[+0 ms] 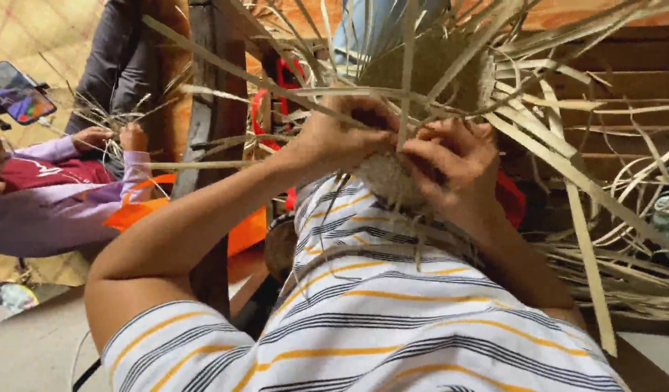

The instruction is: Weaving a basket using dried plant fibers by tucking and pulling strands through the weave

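I hold a half-woven piece of pale dried leaf strips [429, 72] close over my striped shirt. My left hand [338, 138] grips its woven edge from the left, fingers closed around the strips. My right hand [454, 163] pinches a single upright strip [405, 87] and the weave just below it, beside the left hand. Long loose strips [581, 210] fan out from the piece in all directions, and one wide strip hangs down on the right.
At the left another person in purple sleeves [51, 156] handles thin strips with both hands. A phone on a holder [19, 91] stands at the far left. A dark wooden post [211, 131], orange cloth [244, 232] and more piled strips [632, 268] surround me.
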